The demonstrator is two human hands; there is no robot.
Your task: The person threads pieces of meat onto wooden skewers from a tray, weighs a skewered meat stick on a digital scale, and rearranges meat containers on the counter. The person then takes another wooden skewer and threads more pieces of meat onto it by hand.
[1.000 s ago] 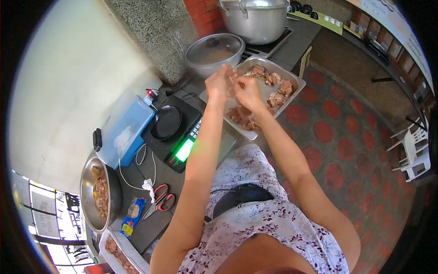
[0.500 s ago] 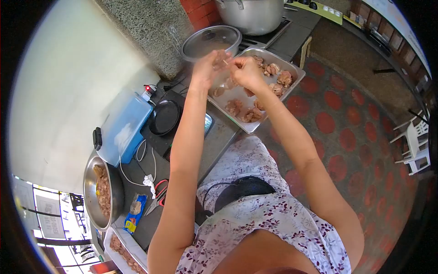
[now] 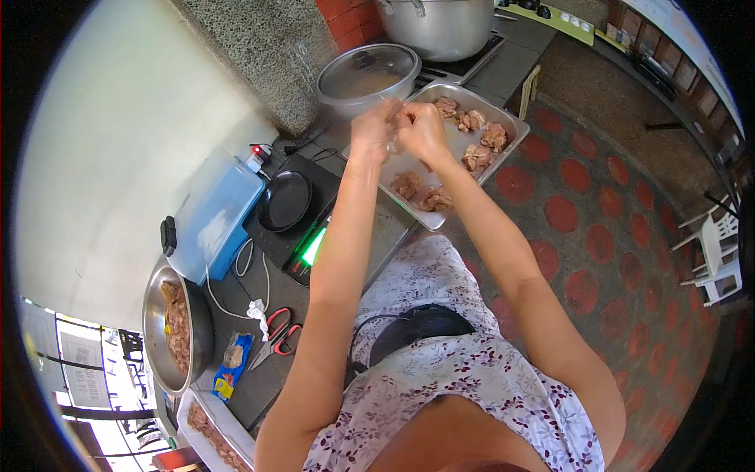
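My left hand [image 3: 373, 130] and my right hand [image 3: 423, 130] meet over the near left part of a metal tray [image 3: 513, 132]. Both have their fingers curled in; the left is blurred by motion. Thin see-through plastic, apparently a clear plastic bag [image 3: 393, 147], shows between and just below them; its contents are mostly hidden by my hands. Several portions of raw meat [image 3: 476, 158] lie apart in the tray, along its far and right sides and near corner. They look shiny, as if wrapped in clear plastic.
A glass-lidded pot [image 3: 368, 75] and a large metal pot [image 3: 448, 31] stand behind the tray. Leftward are a lit digital scale [image 3: 313, 245], black dish [image 3: 285, 201], blue container [image 3: 216, 208], scissors [image 3: 277, 338], blue packet [image 3: 233, 366], steel bowl of meat [image 3: 206, 330] and white tray [image 3: 189, 413].
My left hand has come down and closer to my right hand, its fingers now curled. The left forearm has shifted right, uncovering the scale's lit green display.
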